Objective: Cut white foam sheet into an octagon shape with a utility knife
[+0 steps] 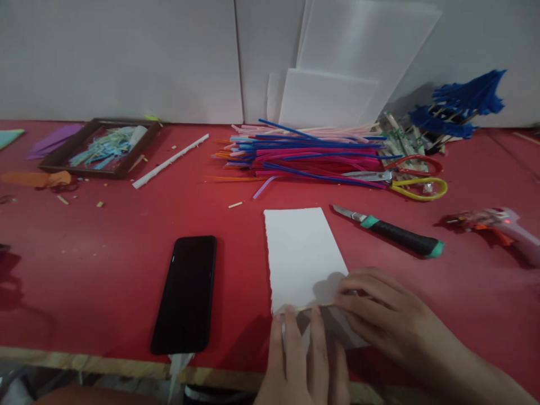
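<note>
A white rectangular board (301,242) lies on the red tabletop, its left edge slightly ragged. Across its near part runs a thin pale strip (307,308); whether it is a stick or the edge of a raised piece I cannot tell. The fingers of my left hand (301,354) press on the strip at its left part, thumb hidden. At the strip's right end, my right hand (388,309) grips it with closed fingers, against the board's right edge. A shaded grey surface (352,334) shows between and below the hands.
Left of the board lies a black phone (185,295). A green-and-black cutter knife (392,233) has its blade bared; a glue gun (498,225) is further right. Behind are scissors (417,183), pipe cleaners (312,157), a brown frame (101,149) and a white stick (171,161).
</note>
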`<state>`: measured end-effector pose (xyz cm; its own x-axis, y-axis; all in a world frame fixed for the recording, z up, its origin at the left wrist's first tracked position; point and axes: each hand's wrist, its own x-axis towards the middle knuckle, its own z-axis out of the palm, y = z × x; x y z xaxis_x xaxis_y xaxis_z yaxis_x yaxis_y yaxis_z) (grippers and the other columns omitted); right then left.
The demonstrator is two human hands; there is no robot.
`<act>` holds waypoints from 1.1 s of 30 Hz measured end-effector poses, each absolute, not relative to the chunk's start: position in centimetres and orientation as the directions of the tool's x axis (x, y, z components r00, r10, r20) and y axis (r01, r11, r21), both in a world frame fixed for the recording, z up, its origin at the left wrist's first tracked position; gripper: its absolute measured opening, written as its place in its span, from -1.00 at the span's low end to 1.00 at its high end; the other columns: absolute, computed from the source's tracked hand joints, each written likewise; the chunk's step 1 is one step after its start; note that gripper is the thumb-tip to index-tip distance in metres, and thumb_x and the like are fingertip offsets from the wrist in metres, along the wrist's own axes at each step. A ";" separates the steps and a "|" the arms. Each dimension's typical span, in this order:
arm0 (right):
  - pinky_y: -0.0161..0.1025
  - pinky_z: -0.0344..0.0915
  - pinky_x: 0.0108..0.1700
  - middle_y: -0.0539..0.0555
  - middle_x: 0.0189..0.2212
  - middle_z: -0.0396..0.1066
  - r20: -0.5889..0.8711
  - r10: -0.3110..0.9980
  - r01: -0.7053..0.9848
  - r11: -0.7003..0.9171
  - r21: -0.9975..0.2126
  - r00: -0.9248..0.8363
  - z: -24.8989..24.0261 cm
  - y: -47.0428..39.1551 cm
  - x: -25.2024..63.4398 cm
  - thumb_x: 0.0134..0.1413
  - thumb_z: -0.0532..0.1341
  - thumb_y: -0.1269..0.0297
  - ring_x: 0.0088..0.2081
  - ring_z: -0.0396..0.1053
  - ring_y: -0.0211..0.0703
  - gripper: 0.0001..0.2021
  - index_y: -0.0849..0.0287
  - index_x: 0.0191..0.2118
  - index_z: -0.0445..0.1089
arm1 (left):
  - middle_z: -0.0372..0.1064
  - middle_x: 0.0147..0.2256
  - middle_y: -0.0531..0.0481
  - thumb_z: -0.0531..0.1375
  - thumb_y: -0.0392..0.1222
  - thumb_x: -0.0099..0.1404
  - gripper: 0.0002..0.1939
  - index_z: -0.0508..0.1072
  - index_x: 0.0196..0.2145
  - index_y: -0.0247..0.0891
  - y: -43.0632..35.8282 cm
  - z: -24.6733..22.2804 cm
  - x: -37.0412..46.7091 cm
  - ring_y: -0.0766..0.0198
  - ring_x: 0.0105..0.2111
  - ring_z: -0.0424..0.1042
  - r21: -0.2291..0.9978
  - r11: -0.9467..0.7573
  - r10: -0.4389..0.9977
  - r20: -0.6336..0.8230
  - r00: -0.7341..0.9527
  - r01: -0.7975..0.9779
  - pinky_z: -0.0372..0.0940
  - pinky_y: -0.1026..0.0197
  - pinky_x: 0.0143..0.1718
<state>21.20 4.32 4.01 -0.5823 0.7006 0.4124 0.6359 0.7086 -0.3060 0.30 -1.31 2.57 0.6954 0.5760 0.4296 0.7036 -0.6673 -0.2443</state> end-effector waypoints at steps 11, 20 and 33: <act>-0.18 0.48 -0.21 0.11 -0.33 0.51 0.424 0.704 0.635 0.704 -0.318 -0.570 4.0 4.3 21.2 0.25 0.08 0.48 -0.26 0.46 -0.13 -0.80 0.16 -0.26 0.45 | 0.57 -0.17 -0.15 0.24 -0.09 0.29 -0.76 0.41 -0.14 -0.25 -1.8 1.1 1.3 -0.12 -0.18 0.55 -0.153 -0.597 0.590 0.582 0.560 0.787 0.33 -0.20 -0.03; -0.18 0.47 -0.22 0.09 -0.33 0.51 0.439 0.707 0.635 0.701 -0.326 -0.555 3.8 4.2 21.1 0.28 0.07 0.46 -0.27 0.47 -0.14 -0.80 0.14 -0.23 0.45 | 0.56 -0.17 -0.22 0.27 -0.14 0.28 -0.75 0.41 -0.12 -0.28 -1.9 0.3 1.7 -0.15 -0.15 0.54 -0.114 -0.578 0.578 0.642 0.504 0.808 0.29 -0.22 0.03; -0.26 0.35 -0.37 0.05 -0.39 0.42 0.144 0.786 0.641 0.582 -0.501 -0.602 5.1 5.8 22.0 0.30 0.09 0.35 -0.38 0.38 -0.20 -0.81 0.11 -0.32 0.40 | 0.55 -0.10 -0.09 0.29 0.05 0.27 -0.56 0.34 -0.01 -0.22 -1.5 2.3 0.6 -0.11 -0.14 0.55 -0.254 -0.634 0.608 0.420 0.674 0.730 0.43 -0.04 -0.17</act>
